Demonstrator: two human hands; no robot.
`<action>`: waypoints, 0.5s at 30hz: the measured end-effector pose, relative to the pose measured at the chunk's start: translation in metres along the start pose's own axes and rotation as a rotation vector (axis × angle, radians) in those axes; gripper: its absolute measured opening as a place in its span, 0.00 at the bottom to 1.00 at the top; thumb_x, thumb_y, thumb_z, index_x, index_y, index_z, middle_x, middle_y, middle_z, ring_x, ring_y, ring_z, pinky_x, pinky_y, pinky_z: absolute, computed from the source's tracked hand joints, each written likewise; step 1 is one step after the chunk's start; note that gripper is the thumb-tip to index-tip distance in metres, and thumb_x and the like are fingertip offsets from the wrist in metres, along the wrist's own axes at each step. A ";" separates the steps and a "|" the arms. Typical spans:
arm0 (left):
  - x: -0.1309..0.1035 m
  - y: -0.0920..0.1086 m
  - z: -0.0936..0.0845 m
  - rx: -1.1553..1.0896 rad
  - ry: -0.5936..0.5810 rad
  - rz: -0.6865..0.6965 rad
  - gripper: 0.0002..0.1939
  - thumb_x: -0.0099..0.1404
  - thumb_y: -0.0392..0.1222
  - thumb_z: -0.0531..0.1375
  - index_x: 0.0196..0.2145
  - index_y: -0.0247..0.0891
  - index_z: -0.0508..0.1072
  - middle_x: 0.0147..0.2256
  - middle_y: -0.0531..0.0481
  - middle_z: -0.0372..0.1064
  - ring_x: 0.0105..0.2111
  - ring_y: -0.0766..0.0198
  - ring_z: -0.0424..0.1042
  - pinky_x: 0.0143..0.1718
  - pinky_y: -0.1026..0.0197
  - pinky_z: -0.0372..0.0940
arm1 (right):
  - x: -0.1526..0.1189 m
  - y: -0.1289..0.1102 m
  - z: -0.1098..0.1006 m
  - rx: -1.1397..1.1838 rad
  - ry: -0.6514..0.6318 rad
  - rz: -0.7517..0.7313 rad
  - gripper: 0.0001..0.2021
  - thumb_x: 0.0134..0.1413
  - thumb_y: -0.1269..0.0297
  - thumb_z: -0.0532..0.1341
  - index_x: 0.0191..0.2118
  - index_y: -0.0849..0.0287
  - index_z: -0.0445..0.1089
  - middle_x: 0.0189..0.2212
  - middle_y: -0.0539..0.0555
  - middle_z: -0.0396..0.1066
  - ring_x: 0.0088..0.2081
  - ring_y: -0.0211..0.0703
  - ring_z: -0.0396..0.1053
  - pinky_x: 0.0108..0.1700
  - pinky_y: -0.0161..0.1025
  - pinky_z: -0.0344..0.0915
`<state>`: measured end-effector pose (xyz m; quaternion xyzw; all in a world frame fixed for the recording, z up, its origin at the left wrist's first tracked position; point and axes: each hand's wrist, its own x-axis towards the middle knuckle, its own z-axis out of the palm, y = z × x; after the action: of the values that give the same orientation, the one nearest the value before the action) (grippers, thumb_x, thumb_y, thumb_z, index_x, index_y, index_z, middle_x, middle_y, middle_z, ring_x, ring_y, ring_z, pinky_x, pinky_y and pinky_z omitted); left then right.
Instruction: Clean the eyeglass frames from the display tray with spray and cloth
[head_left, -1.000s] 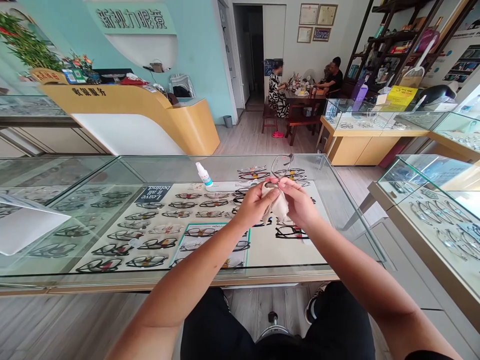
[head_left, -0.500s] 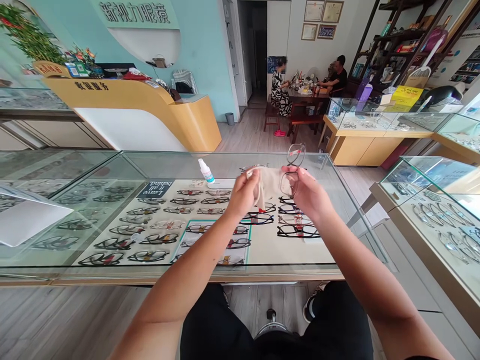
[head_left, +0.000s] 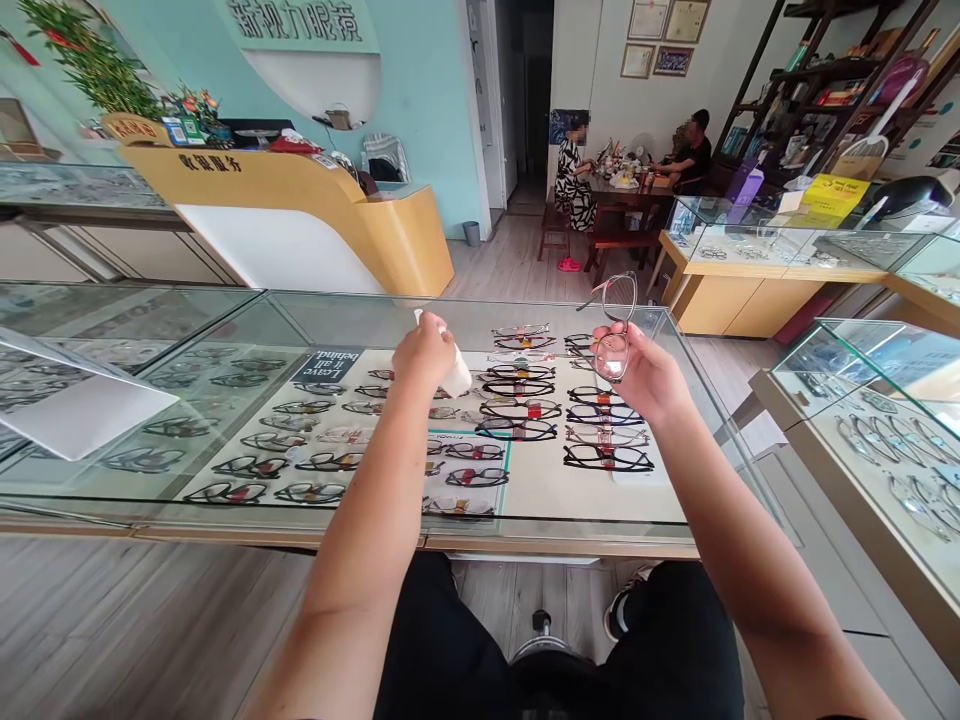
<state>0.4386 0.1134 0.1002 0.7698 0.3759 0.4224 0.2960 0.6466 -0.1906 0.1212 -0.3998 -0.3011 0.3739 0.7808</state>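
Note:
My right hand (head_left: 656,375) holds a thin-rimmed pair of eyeglasses (head_left: 613,357) upright on end above the glass counter, one lens over the other. My left hand (head_left: 426,352) is closed, with a pale cloth (head_left: 456,376) hanging out on its right side. A small white tip, seemingly the spray bottle's nozzle (head_left: 418,315), shows above the left fingers. The hand hides the rest of the bottle, so whether it is gripped cannot be told. Under the glass lie rows of eyeglasses (head_left: 609,458).
The glass display counter (head_left: 540,535) spans the front. A white angled panel (head_left: 82,395) stands at left, beside a dark printed card (head_left: 328,366). Another glass case (head_left: 862,350) is at right. Two people sit at a table (head_left: 637,190) in the back.
My left hand has moved left and down from the eyeglasses to the spray bottle, taking the cloth along. My right hand still holds the eyeglasses. The view has shifted slightly.

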 end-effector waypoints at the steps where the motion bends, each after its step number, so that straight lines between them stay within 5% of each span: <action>1: 0.000 -0.007 0.002 0.029 -0.022 0.008 0.20 0.72 0.55 0.72 0.33 0.45 0.67 0.27 0.49 0.70 0.44 0.48 0.76 0.55 0.47 0.67 | 0.000 -0.001 -0.001 -0.008 -0.002 0.003 0.13 0.59 0.48 0.78 0.39 0.49 0.81 0.48 0.53 0.86 0.43 0.47 0.81 0.45 0.45 0.78; 4: -0.005 -0.012 0.013 0.095 -0.073 0.044 0.18 0.73 0.58 0.70 0.38 0.43 0.71 0.38 0.38 0.81 0.54 0.42 0.79 0.60 0.41 0.70 | 0.000 -0.003 0.000 -0.076 -0.008 -0.003 0.15 0.55 0.46 0.80 0.37 0.50 0.82 0.44 0.53 0.86 0.39 0.46 0.79 0.42 0.43 0.76; 7: -0.020 0.011 0.025 0.170 -0.078 0.124 0.18 0.72 0.51 0.70 0.51 0.37 0.76 0.55 0.25 0.80 0.63 0.31 0.76 0.66 0.30 0.67 | -0.002 -0.003 0.001 -0.198 -0.004 -0.031 0.17 0.55 0.44 0.79 0.36 0.51 0.83 0.41 0.55 0.85 0.38 0.46 0.76 0.42 0.43 0.73; 10: -0.044 0.047 0.033 0.194 -0.039 0.476 0.26 0.76 0.47 0.64 0.67 0.36 0.71 0.71 0.25 0.70 0.73 0.32 0.68 0.73 0.29 0.62 | -0.003 0.001 0.000 -0.287 -0.008 -0.065 0.16 0.57 0.45 0.77 0.34 0.51 0.82 0.39 0.55 0.86 0.39 0.47 0.76 0.46 0.45 0.72; 15: -0.074 0.078 0.040 0.071 -0.108 0.903 0.43 0.75 0.57 0.69 0.79 0.44 0.59 0.79 0.32 0.62 0.81 0.35 0.59 0.79 0.33 0.56 | -0.005 0.005 0.003 -0.491 -0.116 -0.142 0.11 0.62 0.50 0.72 0.32 0.50 0.82 0.36 0.51 0.86 0.41 0.50 0.75 0.53 0.48 0.70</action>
<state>0.4722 0.0042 0.1101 0.8871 0.0007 0.4555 0.0747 0.6400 -0.1911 0.1177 -0.5328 -0.4546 0.2562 0.6662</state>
